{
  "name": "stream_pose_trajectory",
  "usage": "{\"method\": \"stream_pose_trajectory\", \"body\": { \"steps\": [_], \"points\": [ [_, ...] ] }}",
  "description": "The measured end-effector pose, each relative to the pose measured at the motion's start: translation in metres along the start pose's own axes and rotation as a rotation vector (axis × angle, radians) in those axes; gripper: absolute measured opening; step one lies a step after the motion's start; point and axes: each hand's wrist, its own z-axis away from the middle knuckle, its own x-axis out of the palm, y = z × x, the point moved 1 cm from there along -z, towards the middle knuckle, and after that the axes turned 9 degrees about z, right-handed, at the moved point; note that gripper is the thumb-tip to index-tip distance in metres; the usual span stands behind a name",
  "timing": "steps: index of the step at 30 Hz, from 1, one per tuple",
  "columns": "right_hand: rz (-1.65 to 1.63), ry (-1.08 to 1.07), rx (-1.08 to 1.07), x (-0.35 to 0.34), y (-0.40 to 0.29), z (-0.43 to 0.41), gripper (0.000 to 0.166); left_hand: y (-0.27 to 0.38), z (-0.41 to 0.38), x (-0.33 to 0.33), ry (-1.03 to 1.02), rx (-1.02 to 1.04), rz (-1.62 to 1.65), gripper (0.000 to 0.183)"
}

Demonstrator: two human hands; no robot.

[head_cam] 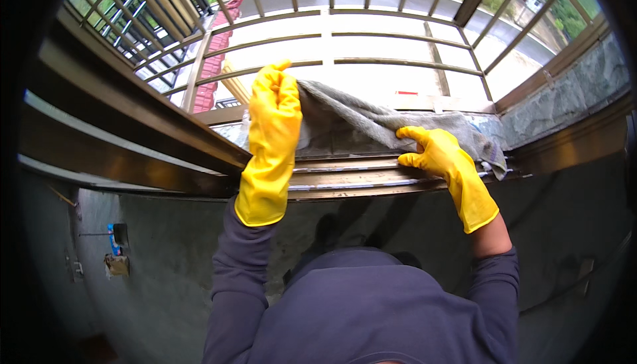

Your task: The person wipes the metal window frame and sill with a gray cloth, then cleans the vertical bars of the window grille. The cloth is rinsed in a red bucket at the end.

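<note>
A grey cloth (368, 118) lies stretched across the window sill, its right end hanging over the sliding-window track (348, 177). My left hand (276, 100), in a yellow rubber glove, is raised at the cloth's left end and closed on its corner. My right hand (430, 150), gloved the same way, rests at the cloth's lower edge above the track. Its thumb and forefinger are spread apart; whether the other fingers grip the cloth cannot be told, as they are partly hidden.
Metal security bars (393, 60) stand beyond the sill. Dark brown sliding window frames (149, 115) are on the left, and a stone-faced reveal (562, 95) is on the right. On the floor at lower left are a black dustpan (120, 235) and a small cardboard box (117, 265).
</note>
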Motion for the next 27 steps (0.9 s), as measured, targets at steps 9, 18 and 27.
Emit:
{"method": "stream_pose_trajectory", "body": {
  "steps": [9, 18, 27],
  "points": [
    [-0.159, 0.278, 0.188, -0.016, 0.075, 0.017, 0.015, 0.005, -0.029, 0.013, 0.109, 0.328, -0.073, 0.011],
    [-0.325, 0.625, 0.184, -0.021, 0.124, 0.040, 0.021, 0.038, -0.013, 0.014, -0.348, 0.375, -0.201, 0.023],
    [-0.580, 0.066, 0.013, -0.048, 0.109, 0.088, 0.040, -0.011, 0.045, -0.017, -0.755, 0.364, -0.681, 0.032]
  ]
}}
